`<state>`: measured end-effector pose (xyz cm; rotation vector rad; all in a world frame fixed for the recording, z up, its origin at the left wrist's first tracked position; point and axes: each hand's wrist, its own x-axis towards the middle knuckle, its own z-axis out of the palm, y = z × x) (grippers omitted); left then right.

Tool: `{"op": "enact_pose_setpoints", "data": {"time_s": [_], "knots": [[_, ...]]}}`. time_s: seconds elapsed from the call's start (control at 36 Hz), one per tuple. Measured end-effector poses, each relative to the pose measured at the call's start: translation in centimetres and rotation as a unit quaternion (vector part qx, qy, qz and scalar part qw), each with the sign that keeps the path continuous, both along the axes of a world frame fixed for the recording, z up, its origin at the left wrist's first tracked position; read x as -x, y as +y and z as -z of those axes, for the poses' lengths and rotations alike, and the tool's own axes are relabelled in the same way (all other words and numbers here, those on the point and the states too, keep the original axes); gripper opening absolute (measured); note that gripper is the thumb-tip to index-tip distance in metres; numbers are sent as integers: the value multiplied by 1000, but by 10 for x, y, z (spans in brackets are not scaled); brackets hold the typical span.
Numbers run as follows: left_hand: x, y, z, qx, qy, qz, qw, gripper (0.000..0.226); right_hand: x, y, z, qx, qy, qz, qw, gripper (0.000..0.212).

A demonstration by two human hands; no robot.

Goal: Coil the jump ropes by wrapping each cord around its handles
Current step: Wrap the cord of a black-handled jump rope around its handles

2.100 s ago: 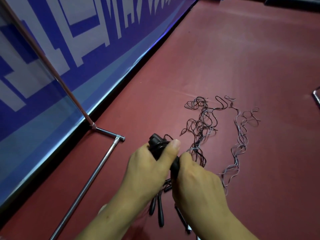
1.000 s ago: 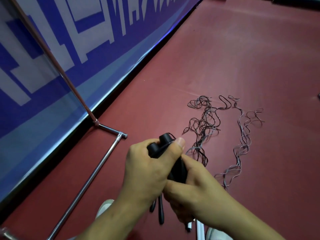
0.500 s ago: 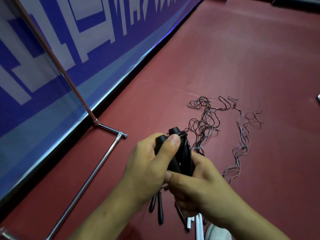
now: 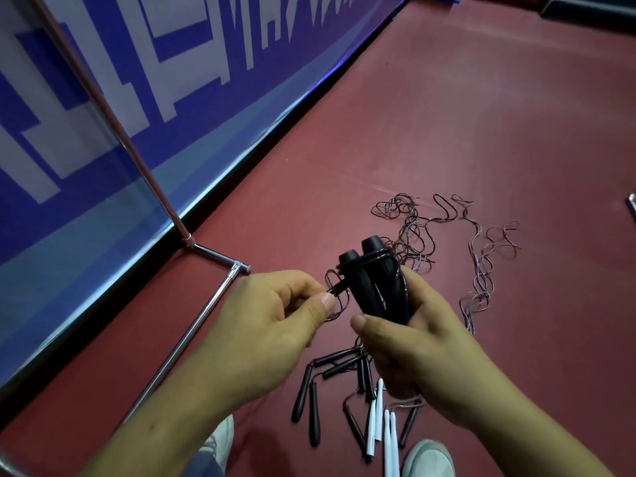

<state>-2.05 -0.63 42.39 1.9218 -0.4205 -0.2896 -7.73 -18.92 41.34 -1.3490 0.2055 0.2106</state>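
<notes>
Right hand (image 4: 423,346), centre-right of the frame, grips a pair of black handles (image 4: 364,280) side by side, butt ends pointing up, thumb across the front, fingers curled behind. Thin dark cord (image 4: 382,256) runs in several turns round both handles just under the butts.

Left hand (image 4: 275,321), centre-left, pinches a short run of that same cord between thumb and forefinger, just beside the left handle; other fingers are curled in. Small loose loops (image 4: 339,297) hang between the pinch and the handles.

Loose cords (image 4: 409,232) lie in a tangle on the red floor (image 4: 481,115) right of centre, behind the held handles. A paler strand (image 4: 481,270) snakes off further right, apart from the main tangle.

Low in the frame, under the hands: more black handles (image 4: 306,397) lie on the floor at mixed angles, white handles (image 4: 375,414) just beside them to the right. Cannot tell which cord goes to which.

Bottom edge: a light shoe (image 4: 428,459) at right, another shoe (image 4: 220,438) partly hidden by the left forearm.

Chrome stand tube (image 4: 192,325) runs diagonally lower left, joined to an upright pole (image 4: 103,108) in front of the blue-and-white banner (image 4: 206,46) that fills the upper left.
</notes>
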Motion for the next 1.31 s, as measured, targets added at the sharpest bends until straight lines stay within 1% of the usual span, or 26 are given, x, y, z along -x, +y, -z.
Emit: {"op": "enact_pose_setpoints", "data": {"time_s": [0.06, 0.19, 0.28, 0.33, 0.36, 0.39, 0.42, 0.44, 0.47, 0.5, 0.53, 0.56, 0.64, 0.69, 0.72, 0.75, 0.86, 0.97, 1.03, 1.06, 1.08, 1.17, 1.19, 1.25, 1.31], "knots": [[2, -2, 0, -6, -12, -12, 1000, 24, 0, -2, 1, 15, 2, -1, 1000, 33], [-2, -2, -1, -26, -15, -31, 999, 25, -1, -3, 3, 64, -7, -25, 998, 43], [-4, -1, -1, -32, -18, -28, 999, 24, -1, -5, 3, 51, 0, -30, 998, 49], [-3, -1, 0, -39, -38, -28, 998, 22, 0, -4, 3, 52, 10, -32, 998, 53], [-2, -1, 1, -43, -49, -28, 997, 22, 0, -3, 3, 63, 10, -30, 997, 55], [-1, -2, 2, -48, -56, -28, 997, 22, 0, -2, 4, 96, -1, -26, 995, 57], [1, -3, 3, -53, -60, -28, 996, 21, 0, -1, 6, 159, -29, -20, 987, 60], [2, -4, 4, -58, -64, -27, 996, 21, 0, 0, 9, 244, -63, -9, 968, 65], [4, -5, 4, -63, -63, -25, 996, 20, 0, 2, 12, 325, -90, 5, 941, 71], [4, -6, 4, -69, -58, -22, 996, 19, 0, 4, 14, 384, -105, 15, 917, 74], [5, -7, 4, -74, -50, -19, 996, 21, 1, 6, 16, 417, -112, 16, 902, 75], [6, -9, 3, -79, -40, -18, 996, 29, 1, 9, 19, 438, -112, 14, 892, 72], [10, -16, 0, -89, -12, -58, 994, 64, 1, 18, 27, 498, -101, 7, 861, 70], [12, -22, -2, -82, 20, -85, 993, 81, 1, 24, 30, 546, -92, 2, 832, 73], [14, -25, -2, -74, 33, -98, 992, 85, 1, 26, 30, 567, -90, 3, 819, 76], [15, -27, -2, -61, 43, -112, 991, 83, 1, 29, 30, 577, -85, 6, 812, 77], [13, -32, 9, 8, 78, -148, 986, 56, 4, 37, 21, 573, -63, 17, 817, 71], [11, -31, 14, 61, 83, -139, 985, 27, 3, 38, 20, 564, -71, 31, 822, 67], [10, -30, 16, 66, 71, -128, 987, 22, 3, 35, 23, 565, -89, 29, 820, 65], [10, -29, 16, 69, 64, -119, 988, 22, 4, 34, 25, 556, -98, 28, 825, 66], [10, -27, 16, 72, 60, -110, 990, 22, 5, 32, 26, 533, -102, 32, 839, 63], [9, -24, 13, 98, 74, -81, 989, 16, 4, 25, 25, 419, -64, 33, 905, 37], [9, -22, 11, 112, 81, -68, 988, 12, 3, 21, 22, 361, -53, 21, 931, 34], [10, -20, 5, 131, 81, -36, 987, 7, 1, 9, 14, 222, -43, -37, 973, 41], [11, -17, -1, 146, 72, -4, 987, 12, 0, -2, 2, 103, -46, -113, 987, 51]]}}
